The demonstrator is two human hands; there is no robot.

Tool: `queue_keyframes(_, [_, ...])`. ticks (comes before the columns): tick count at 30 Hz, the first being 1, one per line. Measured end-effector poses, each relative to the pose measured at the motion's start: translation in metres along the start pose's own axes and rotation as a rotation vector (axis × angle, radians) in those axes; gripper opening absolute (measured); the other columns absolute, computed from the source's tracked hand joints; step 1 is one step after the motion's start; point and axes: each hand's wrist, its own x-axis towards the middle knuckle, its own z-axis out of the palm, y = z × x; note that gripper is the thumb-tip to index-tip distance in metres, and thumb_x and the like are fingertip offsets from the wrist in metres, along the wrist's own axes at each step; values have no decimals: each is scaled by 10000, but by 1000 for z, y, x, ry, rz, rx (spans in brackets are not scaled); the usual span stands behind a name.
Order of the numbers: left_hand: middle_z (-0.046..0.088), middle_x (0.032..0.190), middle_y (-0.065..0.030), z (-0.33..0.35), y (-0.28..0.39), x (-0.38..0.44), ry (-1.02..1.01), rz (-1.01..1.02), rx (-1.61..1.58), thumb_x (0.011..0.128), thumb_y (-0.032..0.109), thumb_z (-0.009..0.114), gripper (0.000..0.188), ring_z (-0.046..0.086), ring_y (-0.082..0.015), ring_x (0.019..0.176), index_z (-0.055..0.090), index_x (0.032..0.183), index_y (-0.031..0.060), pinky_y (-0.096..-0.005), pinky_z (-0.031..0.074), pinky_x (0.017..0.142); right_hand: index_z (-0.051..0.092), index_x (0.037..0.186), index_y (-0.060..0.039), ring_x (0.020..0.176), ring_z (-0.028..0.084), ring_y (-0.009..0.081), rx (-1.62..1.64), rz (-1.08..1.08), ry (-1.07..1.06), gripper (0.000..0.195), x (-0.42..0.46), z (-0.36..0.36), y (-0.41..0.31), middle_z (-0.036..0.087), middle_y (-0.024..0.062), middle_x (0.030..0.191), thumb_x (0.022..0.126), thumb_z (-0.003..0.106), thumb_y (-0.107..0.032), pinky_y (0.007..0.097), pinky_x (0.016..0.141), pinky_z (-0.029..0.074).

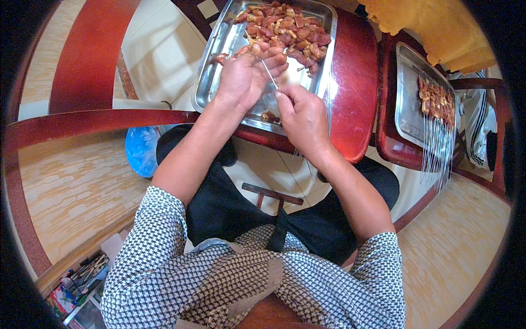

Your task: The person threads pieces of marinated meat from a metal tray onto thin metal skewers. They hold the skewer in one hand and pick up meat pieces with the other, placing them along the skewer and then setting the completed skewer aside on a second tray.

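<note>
A thin metal skewer [269, 74] slants over a steel tray [199, 96], its handle end pinched between the thumb and fingers of my right hand [304, 115]. My left hand [242, 80] is turned palm up, with thumb and fingertips around a small piece of raw meat [255, 42] on the skewer. The skewer's far end shows just past those fingertips. Cut, marinated meat [283, 26] is heaped at the tray's far side. A few scraps [269, 116] lie near its front wall, partly behind my right hand. Bare skewers [330, 98] lie along the tray's right edge.
The tray stands on a glossy red stool or chair seat [353, 82]. To the right, a second steel tray [411, 103] holds several loaded meat skewers [436, 100], their bare ends overhanging the edge. A blue plastic bag [141, 151] sits low at left. Yellow cloth [435, 28] hangs at upper right.
</note>
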Motion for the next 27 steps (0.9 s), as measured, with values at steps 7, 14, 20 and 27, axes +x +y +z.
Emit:
queue_keyframes(7, [583,1047,-213,-3,5,7,51,15,17,928,140,359,201,604,-297,916,485,1019,13,-470,480,866,601,816,17,663,617,329,77,109,-73,161,2,0,-1,604,202,708,805,569,-141,388,605,474])
queue_keyframes(14, [574,1063,-211,-6,17,4,93,-21,-16,933,152,324,236,593,-302,939,481,1005,-9,-472,483,868,602,792,-23,637,619,292,93,78,-117,110,-23,-14,3,604,175,689,793,564,-126,367,577,471])
queue_keyframes(20, [577,1059,-211,1,10,3,109,-76,11,935,163,304,238,593,-316,942,490,966,17,-466,476,869,590,756,-23,641,603,328,-30,0,-51,98,-14,-11,0,598,176,688,769,591,-120,406,575,465])
queue_keyframes(27, [583,1045,-225,12,-13,-1,72,-90,148,931,157,296,243,613,-319,902,489,965,12,-435,490,845,606,765,-3,540,605,210,-166,-104,65,86,5,-4,3,598,146,627,775,596,-88,337,520,465])
